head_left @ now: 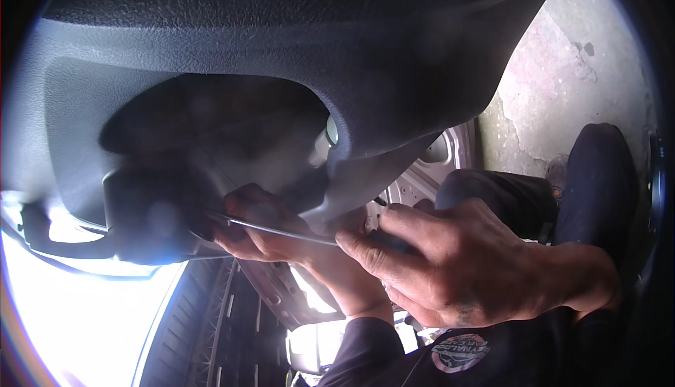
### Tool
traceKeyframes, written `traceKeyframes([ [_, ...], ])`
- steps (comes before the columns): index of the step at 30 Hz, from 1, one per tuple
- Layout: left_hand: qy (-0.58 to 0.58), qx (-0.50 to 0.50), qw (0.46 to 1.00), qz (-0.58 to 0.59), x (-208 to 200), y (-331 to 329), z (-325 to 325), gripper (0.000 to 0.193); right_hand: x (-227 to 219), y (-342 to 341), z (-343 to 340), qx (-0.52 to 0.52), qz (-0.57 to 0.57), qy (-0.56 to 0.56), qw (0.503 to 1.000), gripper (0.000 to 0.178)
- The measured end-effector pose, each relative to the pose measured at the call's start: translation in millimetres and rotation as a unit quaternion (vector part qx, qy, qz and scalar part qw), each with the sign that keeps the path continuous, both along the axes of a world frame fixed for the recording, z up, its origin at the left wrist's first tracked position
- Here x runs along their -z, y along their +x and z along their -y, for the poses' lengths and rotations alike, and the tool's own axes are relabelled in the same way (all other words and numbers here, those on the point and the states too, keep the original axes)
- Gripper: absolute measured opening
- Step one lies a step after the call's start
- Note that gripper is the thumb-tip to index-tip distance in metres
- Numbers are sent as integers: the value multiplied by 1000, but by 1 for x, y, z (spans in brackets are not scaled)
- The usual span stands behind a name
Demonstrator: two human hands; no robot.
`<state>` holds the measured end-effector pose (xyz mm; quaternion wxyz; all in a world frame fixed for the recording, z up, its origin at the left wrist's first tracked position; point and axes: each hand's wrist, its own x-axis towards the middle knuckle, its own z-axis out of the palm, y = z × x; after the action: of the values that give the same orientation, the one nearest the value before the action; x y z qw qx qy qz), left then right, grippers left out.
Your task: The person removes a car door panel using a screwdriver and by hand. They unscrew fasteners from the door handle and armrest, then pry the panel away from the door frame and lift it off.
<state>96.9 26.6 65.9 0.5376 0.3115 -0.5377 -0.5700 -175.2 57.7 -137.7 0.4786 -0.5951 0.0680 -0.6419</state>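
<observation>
A thin metal rod (pixel 299 236) is held by the right hand (pixel 457 267) below the dark textured panel (pixel 246 42), and it is aimed leftward, close beneath the panel's lower edge. The near end of the rod is pinched by the thumb and fingers of that hand, which is closed narrowly. A dark piece (pixel 394 243) is also partly covered by these fingers; whether it is joined to the rod cannot be told.

The left hand (pixel 260 244) is raised to the underside of the panel, and its fingers are curled around the far end of the rod, just beside a dark boxy part (pixel 151 211) set under the panel's left portion. Whether anything is gripped by the left hand cannot be told, since its fingertips are lost in shadow.

A wide rounded opening (pixel 225 105) is cut into the middle of the panel, and a pale cylinder (pixel 327 141) is seen at the opening's right rim. A light metal sheet with holes (pixel 415 190) is partly hidden behind the panel's lower right edge. To the right of the panel, a concrete floor (pixel 562 49) and a dark trouser leg (pixel 598 183) are seen. Well below the panel, a dark shirt with a round emblem (pixel 460 352) is worn by the person.
</observation>
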Motion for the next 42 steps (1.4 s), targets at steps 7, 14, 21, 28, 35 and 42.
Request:
traceKeyframes([
  [7,108,93,989,-44,-11,13,1,43,-2,5,-7,-15,29,25,999,71],
  [14,-64,-113,991,41,-9,25,-3,38,-1,1,-6,-14,30,21,999,70],
  [21,-402,-313,794,331,39,-31,4,52,0,5,-10,-29,64,34,997,67],
  [28,-432,-360,742,364,32,-28,10,44,-7,-1,-10,-31,49,69,996,58],
  [35,-434,-388,664,469,43,-63,10,34,-20,5,-21,116,-30,115,986,45],
  [42,-443,-425,615,494,48,-80,18,17,-19,7,-17,254,-36,16,966,42],
])
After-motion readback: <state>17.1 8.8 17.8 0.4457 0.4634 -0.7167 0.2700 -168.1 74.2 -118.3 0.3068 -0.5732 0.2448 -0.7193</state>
